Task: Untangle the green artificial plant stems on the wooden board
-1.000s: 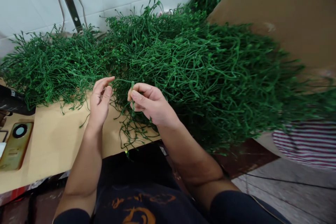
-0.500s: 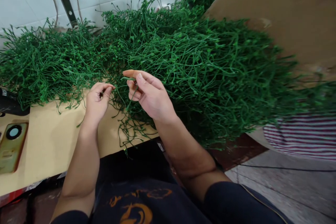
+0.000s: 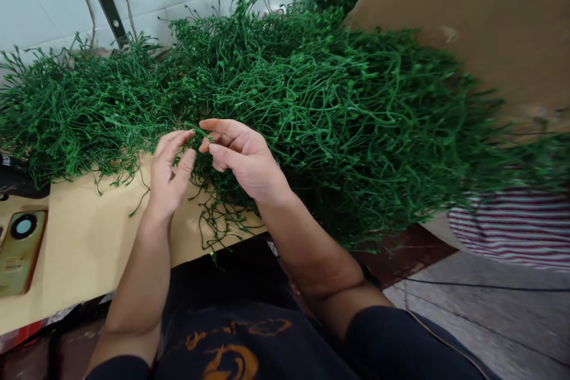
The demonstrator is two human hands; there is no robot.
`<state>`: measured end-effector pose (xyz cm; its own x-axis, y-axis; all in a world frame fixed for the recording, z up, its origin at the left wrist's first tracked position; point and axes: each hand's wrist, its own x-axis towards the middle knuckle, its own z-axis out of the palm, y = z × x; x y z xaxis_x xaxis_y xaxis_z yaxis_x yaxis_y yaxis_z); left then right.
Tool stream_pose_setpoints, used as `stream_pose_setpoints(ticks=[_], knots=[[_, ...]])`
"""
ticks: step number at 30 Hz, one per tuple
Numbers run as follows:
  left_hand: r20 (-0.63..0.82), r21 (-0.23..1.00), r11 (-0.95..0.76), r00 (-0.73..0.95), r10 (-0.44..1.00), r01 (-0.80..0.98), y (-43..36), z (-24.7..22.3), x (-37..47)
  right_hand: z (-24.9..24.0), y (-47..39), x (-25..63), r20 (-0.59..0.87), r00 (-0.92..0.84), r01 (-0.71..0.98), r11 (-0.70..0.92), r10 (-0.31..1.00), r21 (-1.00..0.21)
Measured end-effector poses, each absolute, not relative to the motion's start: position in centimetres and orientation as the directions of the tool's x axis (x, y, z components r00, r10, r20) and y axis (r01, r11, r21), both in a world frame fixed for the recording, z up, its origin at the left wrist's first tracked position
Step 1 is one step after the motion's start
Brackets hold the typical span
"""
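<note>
A: What are you gripping?
B: Your left hand (image 3: 170,175) and right hand (image 3: 243,157) are pinching thin strands at the near edge of the green stem pile (image 3: 312,113); how firmly, I cannot tell.
A: Where is it lying?
B: On the tan tabletop (image 3: 89,237), against the cardboard (image 3: 467,6).

arms: bare | sleeves (image 3: 392,338): short, dark navy | shirt (image 3: 231,338): orange print

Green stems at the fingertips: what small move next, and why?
Probably pinch one single stem and draw it toward the body. Both the left hand and the right hand meet fingertip to fingertip at the near edge of the green stem pile, fingers loose, with no stem clearly gripped. Loose strands trail over the tan board there, so one may come free easily.
</note>
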<state>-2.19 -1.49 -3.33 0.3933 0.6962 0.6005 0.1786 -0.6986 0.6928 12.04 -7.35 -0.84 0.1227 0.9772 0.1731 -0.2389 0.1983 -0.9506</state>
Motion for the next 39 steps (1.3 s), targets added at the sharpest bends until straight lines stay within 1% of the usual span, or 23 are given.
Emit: stream_pose_setpoints(ticks=[3,5,8,12,14,17,19,21,25,28,31,34,35,37,39], knots=[[0.514,0.683,-0.697,0.534,0.671,0.22,-1.7,-3.8,-1.5,-0.8,-7.2,11.9,0.182,0.112,-0.247,0.205,0.977,-0.947],[0.493,0.683,-0.69,0.546,0.677,0.239,-1.7,-4.1,-1.3,-0.9,-7.0,12.0,0.186,0.109,-0.278,0.21,0.976,-0.937],[0.533,0.655,-0.706,0.496,0.685,0.271,-1.6,-4.1,-1.4,-1.1,-6.7,12.1,0.167,0.1,-0.35,0.192,0.981,-0.917],[0.628,0.535,-0.765,0.437,0.644,0.359,-1.8,-3.5,-1.8,-1.2,-6.5,12.0,0.154,0.09,-0.429,0.177,0.984,-0.886],[0.658,0.495,-0.787,0.433,0.616,0.368,-1.9,-3.3,-1.8,-1.2,-6.5,11.7,0.152,0.084,-0.447,0.174,0.985,-0.877],[0.644,0.533,-0.805,0.493,0.585,0.26,-1.8,-3.6,-1.7,-1.2,-6.8,11.3,0.153,0.085,-0.442,0.175,0.985,-0.88],[0.595,0.583,-0.79,0.561,0.576,0.192,-1.6,-4.0,-1.6,-1.1,-7.0,11.1,0.158,0.104,-0.418,0.187,0.982,-0.889],[0.537,0.626,-0.757,0.6,0.592,0.187,-1.7,-4.3,-1.5,-0.9,-7.3,11.1,0.166,0.134,-0.378,0.205,0.977,-0.903],[0.493,0.707,-0.677,0.544,0.679,0.205,-2.9,-3.7,-1.3,-0.1,-7.5,11.5,0.203,0.177,-0.31,0.25,0.963,-0.917],[0.48,0.749,-0.646,0.552,0.682,0.146,-4.3,-2.8,-1.3,0.3,-7.7,11.5,0.208,0.178,-0.324,0.257,0.962,-0.911],[0.475,0.763,-0.638,0.58,0.661,0.102,-5.6,-1.9,-1.6,0.3,-7.6,10.5,0.207,0.165,-0.336,0.252,0.964,-0.907],[0.522,0.75,-0.655,0.529,0.669,0.089,-7.1,-0.9,-2.7,0.3,-6.4,9.9,0.256,0.162,-0.31,0.295,0.953,-0.904],[0.547,0.732,-0.677,0.529,0.648,0.073,-7.8,-0.8,-3.1,0.5,-5.8,10.0,0.278,0.193,-0.3,0.326,0.941,-0.896],[0.582,0.682,-0.731,0.602,0.547,0.005,-9.3,-0.9,-3.9,1.5,-4.2,11.0,0.315,0.318,-0.29,0.407,0.895,-0.866],[0.556,0.672,-0.738,0.7,0.448,-0.061,-10.7,-1.5,-4.6,3.0,-3.2,11.8,0.337,0.449,-0.296,0.494,0.827,-0.818]])
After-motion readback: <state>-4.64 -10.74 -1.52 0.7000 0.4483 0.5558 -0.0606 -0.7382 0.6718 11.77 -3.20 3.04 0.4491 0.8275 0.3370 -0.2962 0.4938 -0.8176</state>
